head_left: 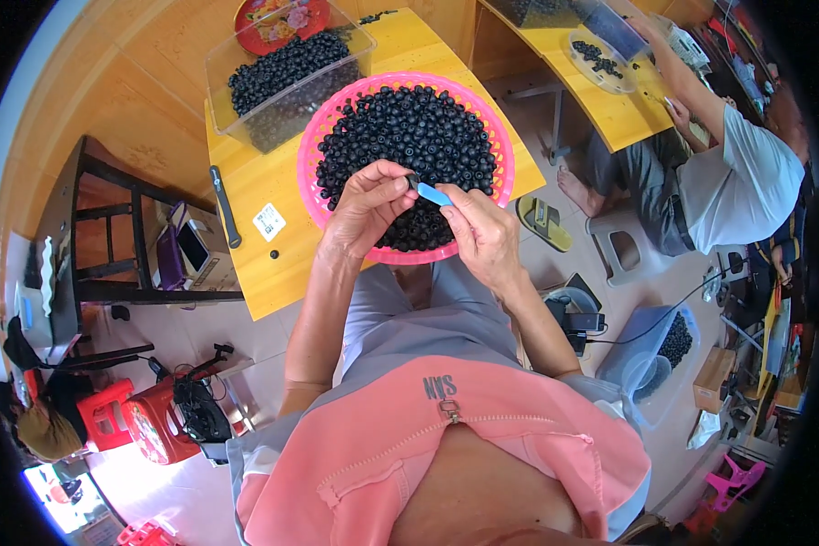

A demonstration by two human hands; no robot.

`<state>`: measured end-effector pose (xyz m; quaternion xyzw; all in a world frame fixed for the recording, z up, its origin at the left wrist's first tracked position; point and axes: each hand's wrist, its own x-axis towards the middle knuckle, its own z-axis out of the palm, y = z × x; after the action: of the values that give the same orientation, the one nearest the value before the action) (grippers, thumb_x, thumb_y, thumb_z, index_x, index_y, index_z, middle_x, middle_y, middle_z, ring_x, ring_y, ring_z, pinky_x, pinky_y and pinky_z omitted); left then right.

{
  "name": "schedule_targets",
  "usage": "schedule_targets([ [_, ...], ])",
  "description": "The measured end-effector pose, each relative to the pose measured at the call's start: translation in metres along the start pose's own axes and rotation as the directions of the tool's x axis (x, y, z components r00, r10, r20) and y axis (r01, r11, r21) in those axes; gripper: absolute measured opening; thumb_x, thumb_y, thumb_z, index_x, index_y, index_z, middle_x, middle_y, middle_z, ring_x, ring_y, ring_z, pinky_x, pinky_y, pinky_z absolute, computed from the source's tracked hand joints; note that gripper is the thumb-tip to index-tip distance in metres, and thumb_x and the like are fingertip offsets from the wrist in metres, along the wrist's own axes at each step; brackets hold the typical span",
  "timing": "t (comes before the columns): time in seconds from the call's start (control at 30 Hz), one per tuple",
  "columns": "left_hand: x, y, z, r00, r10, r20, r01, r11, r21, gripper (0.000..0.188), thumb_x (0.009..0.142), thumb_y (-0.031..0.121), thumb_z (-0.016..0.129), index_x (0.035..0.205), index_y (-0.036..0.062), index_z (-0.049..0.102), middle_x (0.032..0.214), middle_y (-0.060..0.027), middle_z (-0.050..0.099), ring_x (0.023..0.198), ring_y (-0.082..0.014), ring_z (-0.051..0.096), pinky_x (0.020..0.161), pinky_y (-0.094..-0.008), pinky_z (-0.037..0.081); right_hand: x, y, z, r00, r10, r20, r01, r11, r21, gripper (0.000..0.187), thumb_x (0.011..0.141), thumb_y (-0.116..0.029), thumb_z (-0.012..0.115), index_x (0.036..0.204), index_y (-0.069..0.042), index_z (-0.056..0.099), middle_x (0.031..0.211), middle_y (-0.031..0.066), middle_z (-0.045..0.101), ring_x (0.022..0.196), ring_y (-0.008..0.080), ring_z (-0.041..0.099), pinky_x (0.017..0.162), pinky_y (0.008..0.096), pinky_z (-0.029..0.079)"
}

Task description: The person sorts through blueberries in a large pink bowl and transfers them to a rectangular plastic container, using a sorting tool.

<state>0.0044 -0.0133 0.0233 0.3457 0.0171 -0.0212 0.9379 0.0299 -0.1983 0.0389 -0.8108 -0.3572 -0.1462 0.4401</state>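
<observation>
Over a pink plastic basket (pixel 510 164) heaped with small dark round berry-like pieces (pixel 409 127), both my hands meet. Thumb and forefinger of my left hand (pixel 369 207) pinch one of these dark pieces (pixel 412 181). Closed around a small tool with a blue handle (pixel 434 194) is my right hand (pixel 484 235); the tool's tip meets the pinched piece, and its kind is hidden. Behind the basket, to the left, a clear plastic bin (pixel 287 132) holds more dark pieces. A single dark piece (pixel 274 254) lies on the yellow table (pixel 255 282).
A long black tool (pixel 225 207) and a white label (pixel 268 221) lie at the table's left. At right, a person (pixel 746 173) sits by another yellow table (pixel 623 127) with a clear bowl (pixel 601 64). A blue tub (pixel 632 350) and red stools (pixel 155 423) stand on the floor.
</observation>
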Motion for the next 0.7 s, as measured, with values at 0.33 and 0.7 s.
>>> schedule_targets([
  [0.33, 0.001, -0.005, -0.002, 0.998, -0.053, 0.044, 0.058, 0.990, -0.129, 0.006, 0.080, 0.001, 0.062, 0.086, 0.0035, 0.061, 0.085, -0.0081, 0.064, 0.074, -0.0149, 0.061, 0.070, -0.0256, 0.051, 0.004, 0.012, -0.003, 0.997, -0.078, 0.012, 0.079, 0.996, -0.042, 0.022, 0.078, -0.012, 0.064, 0.100, -0.009, 0.060, 0.064, 0.0068, 0.050, 0.053, 0.0244, 0.054, 0.045, 0.0361, 0.041],
  [0.7, -0.014, 0.015, 0.018, 0.976, 0.047, 0.213, -0.007, 0.983, -0.185, 0.008, 0.078, 0.003, 0.065, 0.084, 0.0048, 0.060, 0.079, -0.0069, 0.055, 0.069, -0.0129, 0.054, 0.066, -0.0232, 0.047, 0.003, 0.035, -0.014, 0.999, -0.050, -0.018, 0.047, 0.985, -0.163, 0.019, 0.082, -0.014, 0.060, 0.100, -0.006, 0.062, 0.066, 0.0117, 0.054, 0.055, 0.0280, 0.056, 0.049, 0.0378, 0.044],
])
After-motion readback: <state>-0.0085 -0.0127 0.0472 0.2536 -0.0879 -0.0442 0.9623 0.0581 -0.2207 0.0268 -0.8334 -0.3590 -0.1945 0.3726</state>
